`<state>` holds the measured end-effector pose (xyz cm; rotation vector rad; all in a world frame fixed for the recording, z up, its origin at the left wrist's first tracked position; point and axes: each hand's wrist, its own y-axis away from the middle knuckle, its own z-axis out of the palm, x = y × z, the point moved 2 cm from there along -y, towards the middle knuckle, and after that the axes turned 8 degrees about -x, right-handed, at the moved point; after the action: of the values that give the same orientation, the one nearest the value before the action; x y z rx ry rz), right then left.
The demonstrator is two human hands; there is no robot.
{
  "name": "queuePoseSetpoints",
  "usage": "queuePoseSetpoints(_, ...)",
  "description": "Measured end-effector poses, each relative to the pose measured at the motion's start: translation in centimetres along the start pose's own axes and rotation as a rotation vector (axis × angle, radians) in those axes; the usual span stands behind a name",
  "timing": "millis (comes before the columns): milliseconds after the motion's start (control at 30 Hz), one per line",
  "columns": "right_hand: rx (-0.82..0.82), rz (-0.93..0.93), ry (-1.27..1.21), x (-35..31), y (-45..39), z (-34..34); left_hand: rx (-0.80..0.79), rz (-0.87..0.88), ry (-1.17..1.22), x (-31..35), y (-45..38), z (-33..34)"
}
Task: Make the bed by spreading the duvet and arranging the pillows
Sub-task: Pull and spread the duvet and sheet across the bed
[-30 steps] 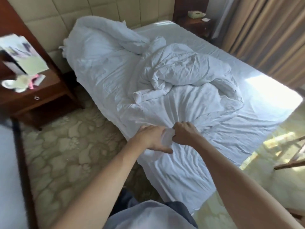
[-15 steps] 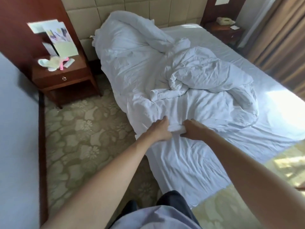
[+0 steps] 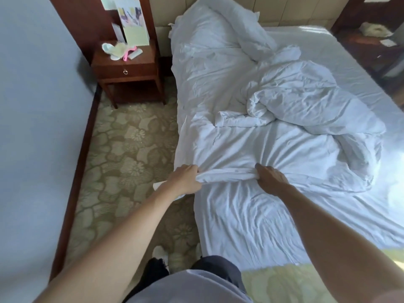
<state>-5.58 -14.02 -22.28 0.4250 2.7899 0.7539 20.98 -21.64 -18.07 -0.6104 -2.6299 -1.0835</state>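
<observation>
Hotel room, floral carpet (image 3: 129,149), wooden nightstand (image 3: 129,71) left of white bed (image 3: 328,47). Duvet (image 3: 284,110) crumpled mid-mattress, bunched toward headboard side, near edge pulled into a taut rolled band. Left hand (image 3: 185,178) fingers curled round band's left end, at mattress edge. Right hand (image 3: 270,178) fist gripping the right end. Hands apart, fabric stretched between them. Pillows not clearly distinguishable.

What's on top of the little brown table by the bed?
On the bedside table stand some paper cards, with a pale cloth and something pink lying in front. The drawer is closed, so what is inside cannot be seen.
</observation>
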Motion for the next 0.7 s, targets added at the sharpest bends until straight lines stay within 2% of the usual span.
queuePoseSetpoints(300, -0.001, 0.034, 0.057, 1.6, 2.9, 0.2, 0.091, 0.020, -0.179, 0.5, 3.0, 3.9)
queuePoseSetpoints(700, -0.090, -0.014, 0.256, -2.2, 9.9, 5.3, 0.142, -0.017, -0.164, -4.4, 9.8, 10.8)
